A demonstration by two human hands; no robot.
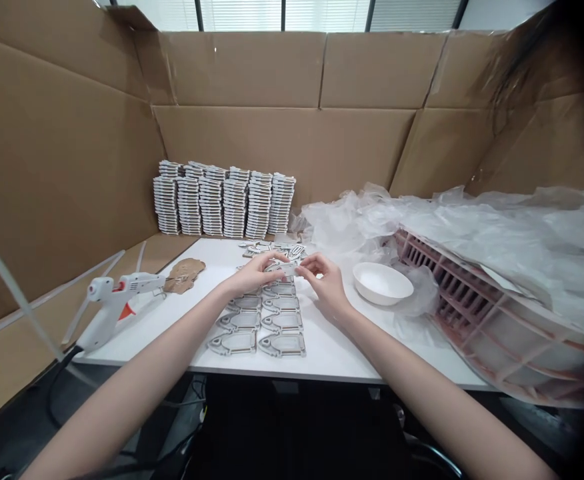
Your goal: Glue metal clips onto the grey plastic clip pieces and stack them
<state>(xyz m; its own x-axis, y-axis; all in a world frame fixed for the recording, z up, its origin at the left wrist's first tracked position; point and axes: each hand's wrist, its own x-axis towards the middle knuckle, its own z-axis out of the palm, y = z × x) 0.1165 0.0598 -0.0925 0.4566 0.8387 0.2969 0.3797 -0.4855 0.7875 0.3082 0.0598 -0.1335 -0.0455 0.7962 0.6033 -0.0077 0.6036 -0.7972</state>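
Observation:
My left hand and my right hand meet over the middle of the table, fingers bent inward. Between their fingertips is a flat grey-white frame piece, pinched at both ends; my fingers partly cover it. Below them, two columns of pointed, fish-shaped frame pieces lie flat, edge to edge. Just beyond my fingers lie more loose flat pieces, one with dark outlines.
A white hot glue gun rests at left, its nozzle near a brown cardboard scrap. Tall stacks of frame pieces stand behind. At right are a white bowl, clear plastic bags and a tilted pink basket. Cardboard walls enclose the table.

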